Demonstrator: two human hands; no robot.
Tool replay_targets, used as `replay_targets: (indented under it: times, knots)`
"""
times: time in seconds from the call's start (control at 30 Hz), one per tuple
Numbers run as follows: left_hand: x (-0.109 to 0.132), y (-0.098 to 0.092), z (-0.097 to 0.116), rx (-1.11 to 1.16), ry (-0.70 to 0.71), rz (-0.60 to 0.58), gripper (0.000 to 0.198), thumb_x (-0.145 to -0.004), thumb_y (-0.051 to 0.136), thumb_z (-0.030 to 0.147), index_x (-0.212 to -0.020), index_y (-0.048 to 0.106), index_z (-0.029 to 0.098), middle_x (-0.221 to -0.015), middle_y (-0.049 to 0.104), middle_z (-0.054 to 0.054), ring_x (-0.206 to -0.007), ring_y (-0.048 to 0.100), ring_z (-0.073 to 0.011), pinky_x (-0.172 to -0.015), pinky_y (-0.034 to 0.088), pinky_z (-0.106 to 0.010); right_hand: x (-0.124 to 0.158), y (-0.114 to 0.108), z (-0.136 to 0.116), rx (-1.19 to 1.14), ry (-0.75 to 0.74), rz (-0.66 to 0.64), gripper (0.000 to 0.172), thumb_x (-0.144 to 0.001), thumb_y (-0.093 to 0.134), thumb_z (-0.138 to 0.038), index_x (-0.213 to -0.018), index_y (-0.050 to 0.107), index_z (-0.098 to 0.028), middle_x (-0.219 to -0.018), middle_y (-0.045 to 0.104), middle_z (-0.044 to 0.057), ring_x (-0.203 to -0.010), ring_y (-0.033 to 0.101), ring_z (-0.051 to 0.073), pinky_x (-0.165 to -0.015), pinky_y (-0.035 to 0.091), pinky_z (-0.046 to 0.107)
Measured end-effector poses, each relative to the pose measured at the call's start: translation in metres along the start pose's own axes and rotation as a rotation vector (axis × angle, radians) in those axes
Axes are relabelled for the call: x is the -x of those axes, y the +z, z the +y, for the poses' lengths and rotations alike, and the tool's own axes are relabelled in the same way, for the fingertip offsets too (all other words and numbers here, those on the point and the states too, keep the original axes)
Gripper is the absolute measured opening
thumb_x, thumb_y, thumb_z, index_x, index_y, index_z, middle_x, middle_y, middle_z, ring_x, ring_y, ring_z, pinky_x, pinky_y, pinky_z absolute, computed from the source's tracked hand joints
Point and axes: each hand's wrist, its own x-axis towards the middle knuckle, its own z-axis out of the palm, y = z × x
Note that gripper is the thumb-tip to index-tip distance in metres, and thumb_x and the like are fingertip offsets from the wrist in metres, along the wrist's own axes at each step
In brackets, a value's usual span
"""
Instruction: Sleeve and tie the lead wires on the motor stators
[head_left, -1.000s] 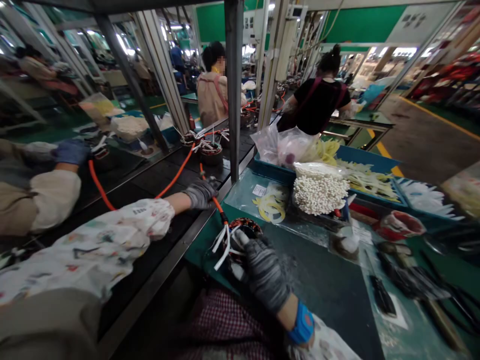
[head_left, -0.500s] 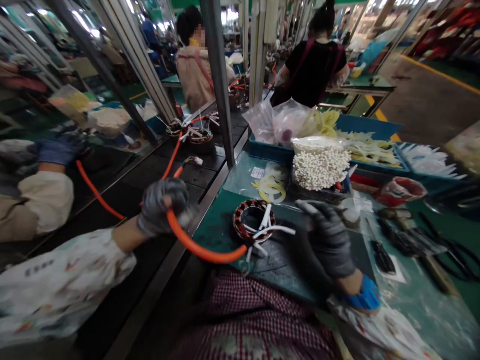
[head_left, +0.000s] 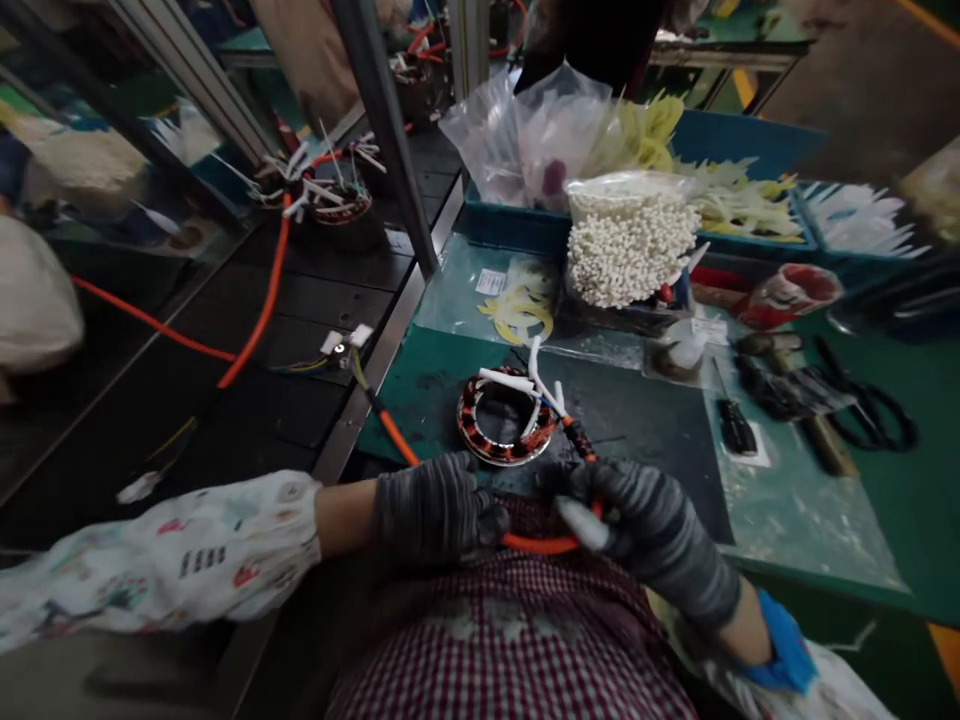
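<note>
Where a white sleeve printed with small coloured figures (head_left: 157, 570) enters from the left, the grey-gloved left hand (head_left: 431, 510) lies curled, its fingers closed over a thick orange sheathed cable (head_left: 544, 543). The cable runs from a small white plug with thin wires (head_left: 341, 347), resting on a black slatted conveyor (head_left: 337, 290), past the bench edge and between the two hands. Farther along that conveyor sits a second dark wound stator with white leads (head_left: 341, 205).

On the green bench mat (head_left: 420, 390), a round copper-wound stator ring (head_left: 472, 420) lies flat, just ahead of the hands, its white leads standing up. It would likely feel heavy and stiff, best taken by its outer rim, sparing the delicate windings and leads. The cable looks light and bendy but springy, so gripping it along the sheath seems safest.

The grey-gloved right hand (head_left: 645, 530) is also curled, pinching the cable near a dark wrapped section (head_left: 577, 442), with a pale cover on one finger.

Beyond lie a clear bag of white beaded parts (head_left: 630, 240) and a blue plastic tray (head_left: 750, 135). Farther right are a black-handled screwdriver (head_left: 735, 425) and black-handled scissors (head_left: 874, 420). A small white label (head_left: 491, 282) is too small to read.
</note>
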Motion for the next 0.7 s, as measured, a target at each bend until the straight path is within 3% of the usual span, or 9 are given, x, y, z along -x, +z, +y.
replay_targets:
  times: [0.1, 0.17, 0.2, 0.27, 0.37, 0.47, 0.6, 0.7]
  knots:
    - [0.002, -0.027, -0.016, -0.04, 0.11, 0.104, 0.015, -0.11, 0.066, 0.027, -0.121, 0.076, 0.028, -0.109, 0.086, -0.001, -0.093, 0.074, -0.0196, -0.101, 0.058, -0.04, -0.007, -0.007, 0.023, -0.06, -0.039, -0.018, 0.029, -0.11, 0.062, -0.038, -0.095, 0.083, -0.025, -0.073, 0.08, 0.002, -0.058, 0.071, 0.017, -0.056, 0.052, 0.027]
    - [0.007, -0.039, -0.042, -0.074, 0.004, 0.147, 0.024, -0.114, 0.063, 0.03, -0.135, 0.073, 0.028, -0.139, 0.082, -0.007, -0.125, 0.075, -0.0249, -0.128, 0.048, -0.052, -0.012, -0.014, 0.039, 0.025, -0.152, 0.012, 0.025, -0.111, 0.062, -0.032, -0.117, 0.086, -0.028, -0.081, 0.084, 0.002, -0.061, 0.071, 0.018, -0.059, 0.054, 0.029]
    - [0.009, -0.043, -0.056, -0.092, -0.068, 0.129, 0.029, -0.115, 0.061, 0.031, -0.142, 0.071, 0.028, -0.15, 0.077, -0.01, -0.139, 0.071, -0.029, -0.135, 0.042, -0.06, -0.015, -0.017, 0.047, 0.087, -0.196, 0.019, 0.028, -0.111, 0.062, -0.032, -0.127, 0.084, -0.029, -0.086, 0.085, 0.003, -0.064, 0.072, 0.019, -0.061, 0.054, 0.03]
    - [0.01, -0.045, -0.08, -0.103, -0.155, 0.068, 0.034, -0.115, 0.059, 0.022, -0.146, 0.071, 0.032, -0.161, 0.071, -0.008, -0.153, 0.064, -0.0304, -0.138, 0.038, -0.065, -0.02, -0.022, 0.058, 0.197, -0.229, 0.033, 0.033, -0.113, 0.063, -0.035, -0.141, 0.08, -0.03, -0.101, 0.087, 0.007, -0.077, 0.076, 0.023, -0.067, 0.057, 0.034]
    - [0.007, -0.043, -0.09, -0.106, -0.174, 0.013, 0.048, -0.11, 0.055, 0.005, -0.14, 0.075, 0.037, -0.161, 0.072, -0.002, -0.154, 0.065, -0.0258, -0.137, 0.044, -0.054, -0.032, -0.026, 0.063, 0.308, -0.275, 0.03, 0.038, -0.113, 0.067, -0.035, -0.15, 0.075, -0.033, -0.132, 0.084, 0.011, -0.113, 0.08, 0.03, -0.088, 0.065, 0.043]
    - [0.003, -0.047, -0.076, -0.154, -0.159, 0.018, 0.049, -0.106, 0.053, 0.001, -0.134, 0.079, 0.032, -0.151, 0.078, -0.004, -0.145, 0.071, -0.0259, -0.133, 0.05, -0.048, -0.054, -0.025, 0.056, 0.33, -0.43, -0.163, 0.043, -0.112, 0.069, -0.027, -0.152, 0.073, -0.044, -0.15, 0.08, 0.003, -0.136, 0.074, 0.03, -0.107, 0.065, 0.048]
    - [0.003, -0.061, -0.063, -0.143, -0.147, -0.019, 0.045, -0.102, 0.053, 0.002, -0.124, 0.082, 0.028, -0.131, 0.085, -0.006, -0.132, 0.076, -0.0264, -0.13, 0.054, -0.047, -0.103, -0.019, 0.043, 0.252, -0.592, -0.51, 0.037, -0.115, 0.063, -0.021, -0.145, 0.075, -0.039, -0.159, 0.075, -0.003, -0.145, 0.07, 0.026, -0.116, 0.063, 0.053]
    - [0.0, -0.073, -0.067, -0.029, -0.238, -0.049, 0.043, -0.102, 0.056, 0.005, -0.118, 0.085, 0.032, -0.125, 0.087, -0.001, -0.124, 0.078, -0.024, -0.128, 0.056, -0.046, -0.142, -0.01, 0.037, 0.195, -0.698, -0.622, 0.03, -0.112, 0.065, -0.016, -0.129, 0.081, -0.036, -0.147, 0.081, -0.004, -0.139, 0.072, 0.024, -0.12, 0.06, 0.054]
